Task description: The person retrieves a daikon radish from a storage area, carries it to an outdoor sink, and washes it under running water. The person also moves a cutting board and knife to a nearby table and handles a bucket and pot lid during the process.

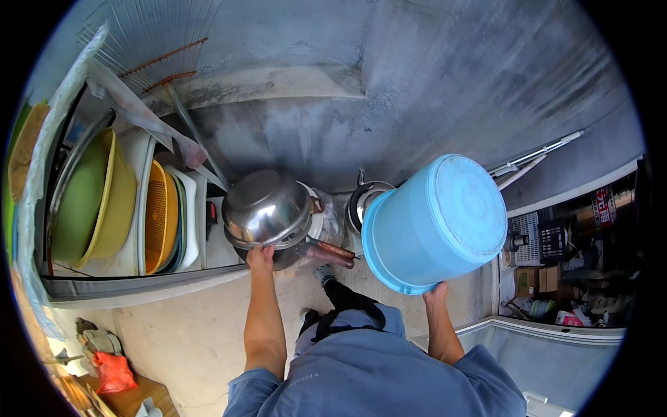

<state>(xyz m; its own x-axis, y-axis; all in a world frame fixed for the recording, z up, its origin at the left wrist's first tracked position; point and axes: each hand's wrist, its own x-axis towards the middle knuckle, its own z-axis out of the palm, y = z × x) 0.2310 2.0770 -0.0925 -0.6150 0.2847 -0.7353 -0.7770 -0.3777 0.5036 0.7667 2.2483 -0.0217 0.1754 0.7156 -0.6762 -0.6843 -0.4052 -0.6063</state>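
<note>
With my right hand (pixel 436 293) I grip the rim of a light blue plastic bucket (pixel 401 229). Its base faces up and to the right, so the inside is hidden. On the left, the fingers of my left hand (pixel 260 257) hold the near rim of a shiny metal bowl (pixel 268 203), turned bottom up. Beneath that bowl sits dark cookware (pixel 284 260), with two brown handles (pixel 331 253) pointing right. A kettle (pixel 372 195) with a steel top stands between the cookware and the bucket, partly covered by the bucket.
A shelf unit (pixel 140 286) on the left holds a yellow-green basin (pixel 117 208) and an orange strainer basket (pixel 159 219). A wire rake (pixel 182 107) leans against the grey wall (pixel 292 125). Crates (pixel 526 237) and boxes (pixel 547 279) fill a space at right. A red bag (pixel 114 372) lies lower left.
</note>
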